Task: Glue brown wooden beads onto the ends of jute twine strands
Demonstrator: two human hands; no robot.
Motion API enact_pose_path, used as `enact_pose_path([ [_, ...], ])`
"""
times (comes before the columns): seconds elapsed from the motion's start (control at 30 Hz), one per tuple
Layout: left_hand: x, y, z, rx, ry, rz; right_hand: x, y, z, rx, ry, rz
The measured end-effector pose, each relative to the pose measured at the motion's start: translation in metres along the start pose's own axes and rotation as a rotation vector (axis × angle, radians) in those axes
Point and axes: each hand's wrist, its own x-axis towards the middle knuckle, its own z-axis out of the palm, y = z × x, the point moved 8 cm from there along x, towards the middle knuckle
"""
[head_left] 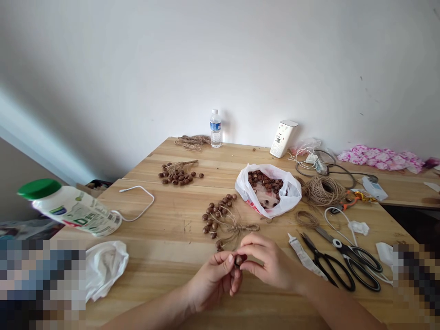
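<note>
My left hand point(217, 274) is closed around a brown nut-like bead point(238, 260), thumb on top. From the right, my right hand point(267, 259) pinches the same bead with thumb and fingertips. Just beyond the hands lies a twine bundle point(244, 227) with a braided loop, its thin strands ending in several brown beads point(215, 215). A white plastic bag point(292, 198) with its mouth spread holds many more loose brown pieces point(264, 181). Whether a strand runs through the held bead is hidden by my fingers.
Black-handled scissors point(338, 270), a flattened glue tube point(304, 254) and a twine coil point(325, 190) lie right. A second beaded bundle point(180, 174), a water bottle point(215, 130) and a white box point(283, 139) stand farther back. Left are a green-capped jar point(79, 208) and white bag point(105, 268).
</note>
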Motion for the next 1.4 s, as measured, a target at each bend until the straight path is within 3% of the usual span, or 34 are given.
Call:
enact_pose_path([
  [0.57,-0.008,0.024,0.013,0.366,-0.045,0.19,0.0,-0.003,-0.006,0.019,0.039,-0.037],
  [0.77,-0.007,0.024,0.01,0.376,-0.036,0.191,0.0,-0.002,-0.006,0.034,0.025,-0.004],
  [1.2,-0.007,0.018,0.011,0.396,-0.066,0.15,0.0,-0.015,-0.001,-0.249,-0.043,-0.163],
  [1.4,-0.008,0.019,0.012,0.364,-0.071,0.152,0.0,-0.015,-0.003,-0.148,-0.017,-0.15],
])
